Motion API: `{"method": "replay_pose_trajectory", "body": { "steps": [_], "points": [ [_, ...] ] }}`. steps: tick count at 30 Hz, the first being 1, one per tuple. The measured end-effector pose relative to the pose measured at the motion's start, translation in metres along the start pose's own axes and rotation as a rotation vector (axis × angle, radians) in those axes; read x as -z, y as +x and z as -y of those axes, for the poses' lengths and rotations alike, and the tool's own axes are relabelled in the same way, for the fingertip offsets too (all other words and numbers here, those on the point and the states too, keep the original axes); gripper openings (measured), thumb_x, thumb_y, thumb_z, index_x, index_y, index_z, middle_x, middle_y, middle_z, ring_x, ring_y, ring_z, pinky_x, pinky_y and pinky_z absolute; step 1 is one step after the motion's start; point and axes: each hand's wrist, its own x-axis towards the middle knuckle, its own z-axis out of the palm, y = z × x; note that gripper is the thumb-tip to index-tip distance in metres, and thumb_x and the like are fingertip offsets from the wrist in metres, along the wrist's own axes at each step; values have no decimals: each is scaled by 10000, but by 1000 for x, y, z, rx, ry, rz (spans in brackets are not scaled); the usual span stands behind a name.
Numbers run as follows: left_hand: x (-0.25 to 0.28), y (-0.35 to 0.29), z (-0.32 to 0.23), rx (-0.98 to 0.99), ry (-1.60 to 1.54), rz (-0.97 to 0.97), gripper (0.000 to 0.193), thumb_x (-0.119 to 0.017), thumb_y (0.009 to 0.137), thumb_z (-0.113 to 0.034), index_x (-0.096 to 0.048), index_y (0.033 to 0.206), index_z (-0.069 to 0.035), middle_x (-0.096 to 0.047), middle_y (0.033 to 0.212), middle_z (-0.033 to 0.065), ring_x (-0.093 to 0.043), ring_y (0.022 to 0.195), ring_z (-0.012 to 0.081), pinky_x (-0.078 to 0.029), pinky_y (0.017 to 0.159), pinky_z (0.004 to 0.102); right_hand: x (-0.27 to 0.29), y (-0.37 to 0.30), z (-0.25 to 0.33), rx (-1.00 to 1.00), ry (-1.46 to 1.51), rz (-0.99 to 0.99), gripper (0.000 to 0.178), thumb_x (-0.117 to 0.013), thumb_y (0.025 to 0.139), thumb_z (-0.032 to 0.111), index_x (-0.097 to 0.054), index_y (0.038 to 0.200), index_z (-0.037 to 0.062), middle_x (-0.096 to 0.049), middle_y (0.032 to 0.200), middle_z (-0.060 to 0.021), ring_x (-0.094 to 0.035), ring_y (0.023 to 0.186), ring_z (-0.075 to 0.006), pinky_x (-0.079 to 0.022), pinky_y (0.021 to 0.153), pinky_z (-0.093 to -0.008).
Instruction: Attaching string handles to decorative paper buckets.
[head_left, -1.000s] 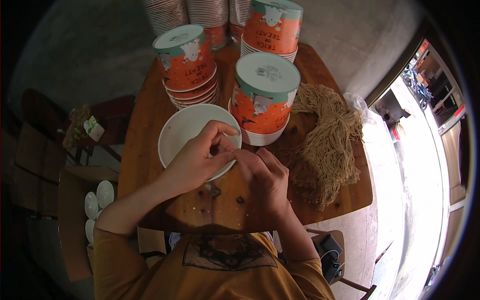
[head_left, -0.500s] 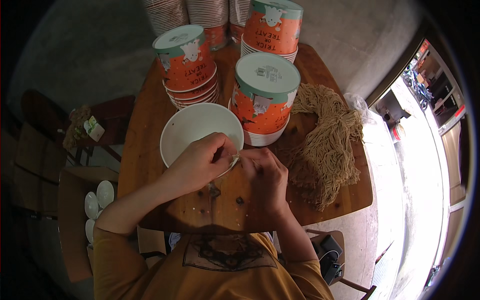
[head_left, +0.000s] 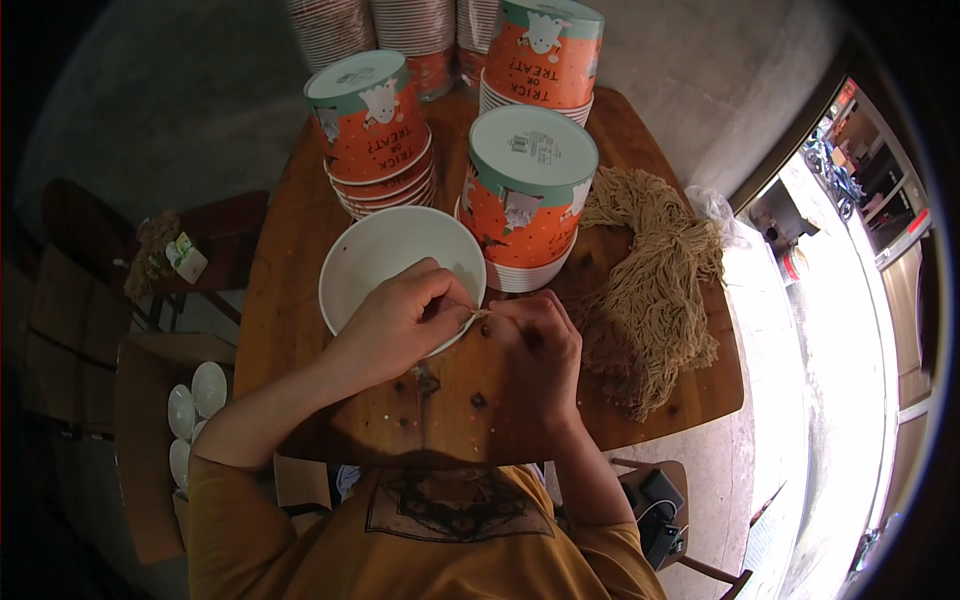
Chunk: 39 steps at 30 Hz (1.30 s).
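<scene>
A paper bucket (head_left: 390, 240) stands on the table with its white inside facing up; a small dark hole shows near its far left rim. My left hand (head_left: 415, 312) reaches over the near right rim, its fingertips pinched on a short tan cord (head_left: 481, 313). My right hand (head_left: 545, 345) sits just right of the bucket, thumb and fingers closed on the cord's other side. The cord runs between both sets of fingertips, close to the rim. The bucket's outer wall is mostly out of sight, and my fingers hide the cord's ends.
Upside-down stacks of orange and green buckets (head_left: 520, 215) stand behind the bucket. A tan bundle of cords (head_left: 665, 290) lies at the table's right. Wrapped bucket stacks (head_left: 415, 30) are at the back. A cardboard box (head_left: 150, 450) with white buckets is at left; a chair (head_left: 660, 490) stands at lower right.
My right hand has shifted slightly right, drawing away from the left one, and more of the cord shows between them. My left hand has barely moved.
</scene>
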Motion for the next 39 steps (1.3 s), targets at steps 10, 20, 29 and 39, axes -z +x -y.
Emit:
{"method": "replay_pose_trajectory", "body": {
  "steps": [10, 20, 29, 39],
  "points": [
    [0, -1, -5, 17, 9, -2, 119, -639, 907, -111, -595, 901, -1, -522, 832, 67, -544, 693, 167, -453, 638, 326, 11, 14, 25, 109, -262, 158, 181, -746, 826, 155, -664, 980, 105, -644, 822, -44, -667, 726, -264, -547, 605, -372],
    [-2, -2, -6, -90, 106, -57, 111, -615, 921, -105, -578, 893, -3, -552, 867, 113, -587, 750, 268, -464, 683, 359, 22, 19, 31, 232, -433, 170, 129, -706, 824, 87, -592, 883, 96, -630, 791, -49, -664, 733, -263, -541, 610, -371],
    [3, -6, -4, -96, 141, -71, 49, -593, 905, -40, -568, 889, -2, -567, 890, 130, -599, 792, 304, -473, 705, 370, 28, 12, 30, 143, -316, 255, 121, -708, 821, 39, -621, 901, 62, -660, 827, -77, -662, 696, -282, -539, 627, -343],
    [3, -12, -5, -101, 137, -85, 66, -589, 921, -55, -554, 902, -2, -570, 881, 128, -601, 778, 282, -473, 691, 359, 38, 6, 39, 34, -228, 349, 154, -672, 867, 63, -631, 1012, 93, -661, 867, -82, -670, 737, -277, -537, 643, -360]
  ]
}}
